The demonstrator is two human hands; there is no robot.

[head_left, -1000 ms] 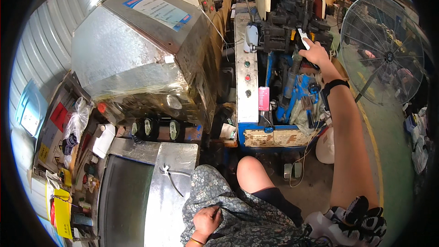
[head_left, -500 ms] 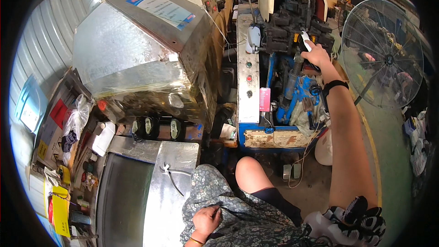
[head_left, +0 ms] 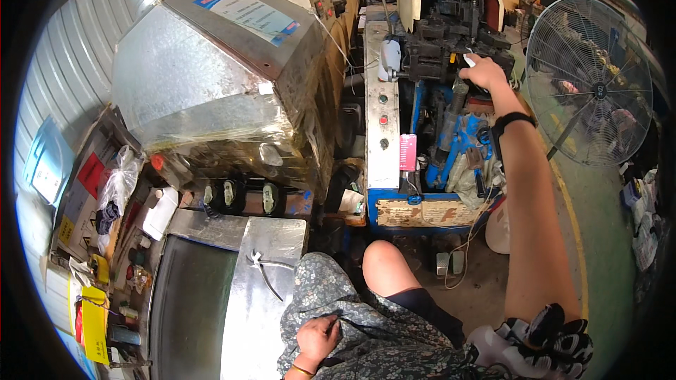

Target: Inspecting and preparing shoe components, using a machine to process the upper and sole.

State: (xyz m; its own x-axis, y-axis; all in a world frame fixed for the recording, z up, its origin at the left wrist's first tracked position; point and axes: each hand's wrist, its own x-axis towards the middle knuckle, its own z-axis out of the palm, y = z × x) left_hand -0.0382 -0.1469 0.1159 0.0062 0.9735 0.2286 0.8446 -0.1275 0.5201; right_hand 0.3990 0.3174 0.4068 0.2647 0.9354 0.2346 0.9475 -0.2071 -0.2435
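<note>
Up at the dark metal machine [head_left: 426, 53], my right hand [head_left: 486, 72] is stretched out at the clamp area. Its fingers are closed on a small white piece [head_left: 469, 61], of which only a short end shows; I cannot make out its kind. A yellow part [head_left: 452, 58] of the machine sits just left of that piece. My left hand [head_left: 318, 338] lies on the dark floral fabric [head_left: 352, 317] over my lap. Its fingers are curled in, and nothing can be seen in them.
A control panel [head_left: 383, 148] with buttons stands left of the machine. On the right is a large caged fan [head_left: 595, 84]. A metal hood [head_left: 197, 70] fills the upper left, above a metal-framed conveyor belt [head_left: 193, 302]. Two foot pedals [head_left: 449, 262] are on the floor.
My right hand has shifted slightly at the machine, and less of the white piece shows beyond the fingers. My left hand has stayed in place on my lap.
</note>
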